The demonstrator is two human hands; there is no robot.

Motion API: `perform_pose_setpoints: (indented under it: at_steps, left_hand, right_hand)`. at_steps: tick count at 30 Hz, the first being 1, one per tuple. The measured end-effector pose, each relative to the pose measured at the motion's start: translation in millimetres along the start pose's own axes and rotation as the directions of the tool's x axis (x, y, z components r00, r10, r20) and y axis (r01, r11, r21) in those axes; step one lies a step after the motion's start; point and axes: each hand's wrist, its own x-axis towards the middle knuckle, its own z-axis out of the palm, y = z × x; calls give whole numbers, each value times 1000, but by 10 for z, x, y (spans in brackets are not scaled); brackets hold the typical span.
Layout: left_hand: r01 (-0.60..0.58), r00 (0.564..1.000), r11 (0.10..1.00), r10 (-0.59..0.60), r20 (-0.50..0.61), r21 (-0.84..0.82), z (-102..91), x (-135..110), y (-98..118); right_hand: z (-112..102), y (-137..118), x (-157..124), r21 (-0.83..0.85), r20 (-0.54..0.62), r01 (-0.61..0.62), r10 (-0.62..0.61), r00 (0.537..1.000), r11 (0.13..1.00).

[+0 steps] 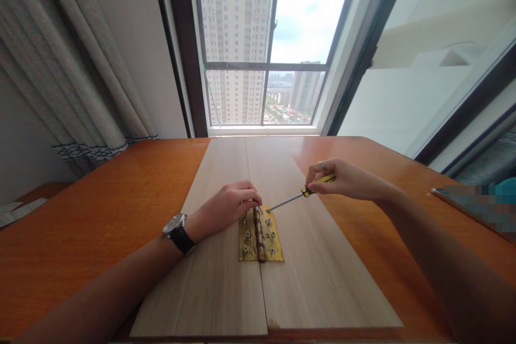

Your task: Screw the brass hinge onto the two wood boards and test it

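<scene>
A brass butt hinge (260,236) spans the seam of two pale wooden boards (314,274), midway between the near and far edges of the orange wooden desk (100,215); the left hand (228,207), half-curled and grasping nothing visible, presses the hinge's far end; the right hand (342,178) pinches a yellow-and-black-handled screwdriver (296,196), tip at the right leaf's far screw; the shaft leans low, so standing it squarer in the screw head, with the hinge pinned, should prevent slipping

No text, label or number is readable.
</scene>
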Motion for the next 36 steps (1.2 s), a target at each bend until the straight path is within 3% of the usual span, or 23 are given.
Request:
perform_pose_setpoints:
  at_steps: [7,13,18,23,36]
  left_hand:
    - [-5,1000,1000,5,-1,-6,2,-1,8]
    - [-6,999,1000,5,-52,-18,20,12,-6]
    - [-5,998,1000,4,-69,-14,55,53,15]
    - [-11,999,1000,11,-40,5,76,83,43]
    - [-24,999,1000,24,-23,-1,83,61,12]
  right_hand:
    - [6,-21,-5,7,5,-8,8,1000,1000]
    - [14,40,4,163,49,-34,26,998,986]
    - [-25,81,-2,218,-12,-55,59,998,974]
    - [-19,115,6,187,-39,-67,75,996,980]
    - [15,167,24,159,75,-43,31,997,986]
